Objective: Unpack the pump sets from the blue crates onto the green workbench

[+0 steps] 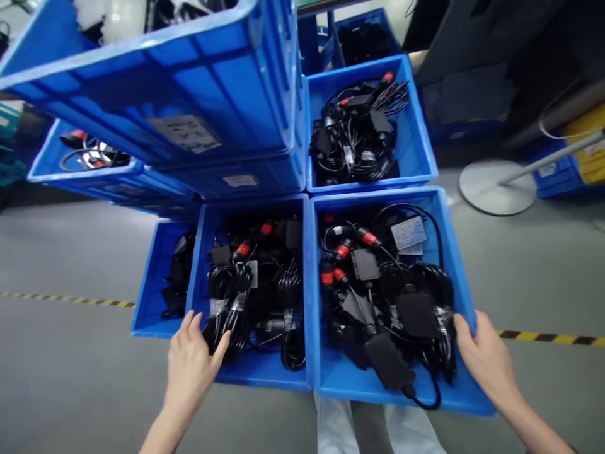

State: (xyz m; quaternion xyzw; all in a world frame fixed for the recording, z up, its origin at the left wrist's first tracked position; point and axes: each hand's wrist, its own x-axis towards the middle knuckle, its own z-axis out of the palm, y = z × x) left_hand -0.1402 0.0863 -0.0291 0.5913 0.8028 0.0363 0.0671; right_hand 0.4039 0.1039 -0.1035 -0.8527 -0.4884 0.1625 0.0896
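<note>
My left hand (193, 356) is at the left front corner of a blue bin (265, 376) of coiled black cables (229, 302), fingers spread; whether it touches the rim I cannot tell. My right hand (486, 353) grips the right rim of the neighbouring blue bin (378, 395), thumb inside and fingers outside. That bin holds black boxes (418, 314), cables and connectors with red rings (368, 237). The two bins stand side by side.
Tall stacked blue bins (189, 82) rise at the upper left. Another cable bin (420, 145) stands behind the right one, and a smaller bin (146, 302) at the left. A round metal stand base (486, 189) is at the right.
</note>
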